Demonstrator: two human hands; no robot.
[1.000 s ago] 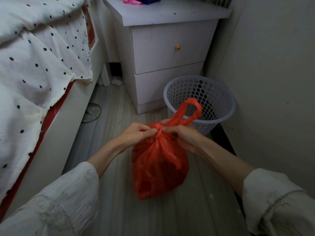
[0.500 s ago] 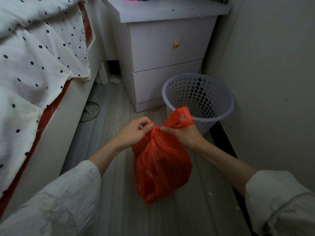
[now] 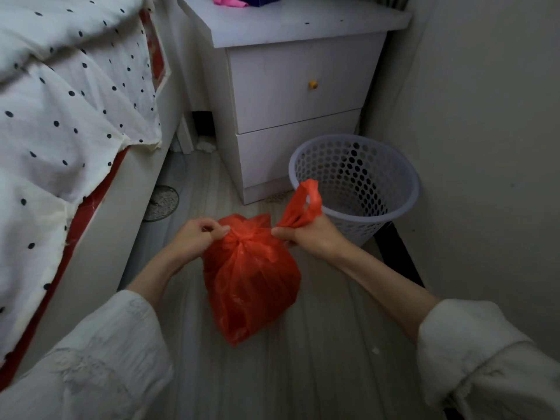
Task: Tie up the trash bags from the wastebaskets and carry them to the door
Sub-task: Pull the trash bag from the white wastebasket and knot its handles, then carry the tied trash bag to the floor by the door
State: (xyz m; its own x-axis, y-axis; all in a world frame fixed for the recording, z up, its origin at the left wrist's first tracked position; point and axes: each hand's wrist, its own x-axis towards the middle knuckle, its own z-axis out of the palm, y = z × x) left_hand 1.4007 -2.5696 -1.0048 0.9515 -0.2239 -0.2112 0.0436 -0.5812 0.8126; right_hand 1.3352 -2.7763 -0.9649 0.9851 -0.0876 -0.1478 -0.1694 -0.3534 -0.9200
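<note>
Head view: red trash bag [image 3: 251, 283] hangs between both hands, left fingers [image 3: 212, 230] and right fingers [image 3: 281, 233] pinching its knotted handles

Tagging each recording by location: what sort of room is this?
Most likely a bedroom: a bed with a polka-dot sheet on the left, a white two-drawer nightstand beside it, and a perforated wastebasket against the wall.

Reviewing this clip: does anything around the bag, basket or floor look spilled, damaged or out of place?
Nothing major. The red trash bag looks intact, gripped at its neck by the left hand and right hand. The wastebasket stands upright, unlined. Small crumbs lie by the nightstand base, and a white fleck lies on the floor.
</note>
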